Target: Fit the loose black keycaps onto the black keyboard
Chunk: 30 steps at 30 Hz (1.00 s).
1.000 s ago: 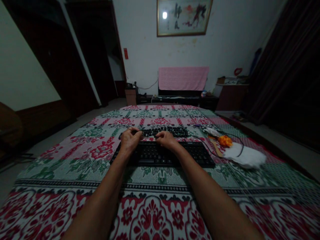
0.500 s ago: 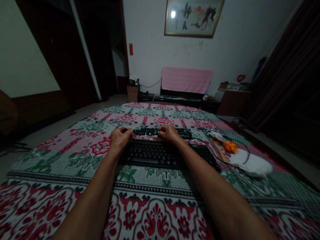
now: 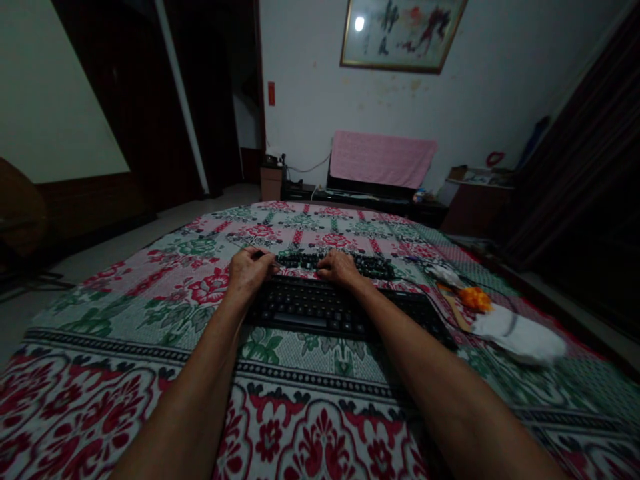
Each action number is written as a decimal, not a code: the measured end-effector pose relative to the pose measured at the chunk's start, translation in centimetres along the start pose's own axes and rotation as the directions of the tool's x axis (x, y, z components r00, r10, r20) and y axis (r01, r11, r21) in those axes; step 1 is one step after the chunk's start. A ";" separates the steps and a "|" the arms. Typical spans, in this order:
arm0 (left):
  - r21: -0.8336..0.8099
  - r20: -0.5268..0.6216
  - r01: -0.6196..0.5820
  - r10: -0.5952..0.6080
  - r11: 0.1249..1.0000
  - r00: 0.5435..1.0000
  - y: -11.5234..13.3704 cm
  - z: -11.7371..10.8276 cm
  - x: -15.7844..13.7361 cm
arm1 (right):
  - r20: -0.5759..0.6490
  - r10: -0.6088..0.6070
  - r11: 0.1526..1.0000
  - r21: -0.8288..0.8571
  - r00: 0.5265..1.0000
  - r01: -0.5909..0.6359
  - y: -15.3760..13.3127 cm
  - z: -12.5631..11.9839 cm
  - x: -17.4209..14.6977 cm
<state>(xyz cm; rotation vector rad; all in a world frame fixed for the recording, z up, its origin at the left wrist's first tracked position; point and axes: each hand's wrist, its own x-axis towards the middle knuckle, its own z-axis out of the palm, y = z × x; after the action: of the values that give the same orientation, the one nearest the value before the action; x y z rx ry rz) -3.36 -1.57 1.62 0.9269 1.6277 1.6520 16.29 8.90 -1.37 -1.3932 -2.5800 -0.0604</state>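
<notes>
While the left hand [image 3: 247, 275] curls, thumb close to fingers, at the dark strip's [image 3: 376, 267] left end, the right hand [image 3: 341, 268] bends over its middle; can't tell if either grips anything. Light fingertips, strip steady seems best. Keyboard [image 3: 310, 308] just nearer; orange thing [image 3: 476, 299], white bundle [image 3: 523, 337] off right.

No text can be read with certainty. On the far wall, the framed picture [image 3: 403, 33] bears two large dark brush characters, one above the other, left of its middle, with a column of smaller marks farther left; both are too blurred to read. The red slip [image 3: 271, 94] left of it and the pale mark and key legends on the keyboard [image 3: 315, 308] are too small.
</notes>
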 end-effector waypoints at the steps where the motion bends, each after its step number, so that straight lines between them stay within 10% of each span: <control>1: 0.001 0.003 -0.003 0.003 1.000 1.000 0.0 0.0 0.0 | 0.004 0.004 1.000 -0.009 1.000 -0.004 0.0 0.0 0.0; 22: 0.035 0.030 -0.001 0.000 0.999 1.000 -0.2 -0.1 0.2 | 0.042 0.088 0.996 0.013 0.995 -0.088 -0.3 -0.2 -0.1; 30: 0.331 0.154 0.064 -0.121 0.942 0.981 1.2 -0.7 -0.6 | -0.099 0.073 0.992 0.107 0.992 -0.063 -0.6 -0.5 -1.9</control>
<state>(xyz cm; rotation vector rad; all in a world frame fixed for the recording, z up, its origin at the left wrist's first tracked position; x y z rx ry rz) -3.56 -2.47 2.79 1.1020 1.8237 1.2235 16.88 6.97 -1.19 -1.4017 -2.4147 0.0118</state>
